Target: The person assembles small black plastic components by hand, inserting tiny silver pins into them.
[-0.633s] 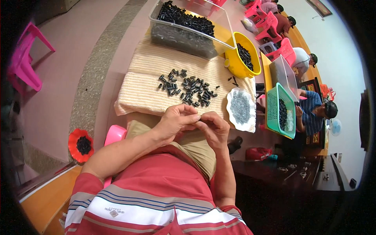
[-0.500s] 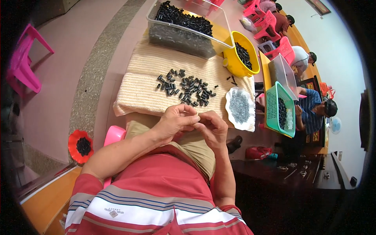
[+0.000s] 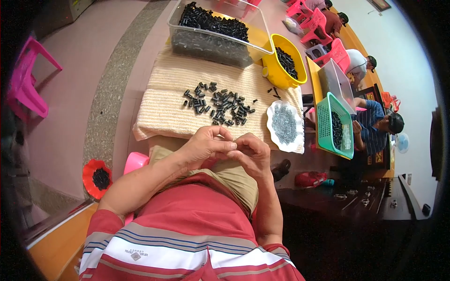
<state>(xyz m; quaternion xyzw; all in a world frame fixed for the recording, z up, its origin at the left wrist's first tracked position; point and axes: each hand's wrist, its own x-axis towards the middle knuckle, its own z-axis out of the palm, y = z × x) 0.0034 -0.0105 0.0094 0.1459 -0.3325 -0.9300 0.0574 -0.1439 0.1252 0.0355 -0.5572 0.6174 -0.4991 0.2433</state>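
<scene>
Black pieces (image 3: 227, 100) are lying left of the white dish (image 3: 271, 122) while left hand (image 3: 205, 146) and right hand (image 3: 254, 153) are hovering tip to tip, nearly closed, any hold hidden, light pressure probably serving best.

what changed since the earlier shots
The view has shifted: the cloth-covered table and everything on it sit slightly further left and up. Nothing was visibly taken or released. The left hand and right hand stay close together; the loose black pieces look unchanged.
</scene>
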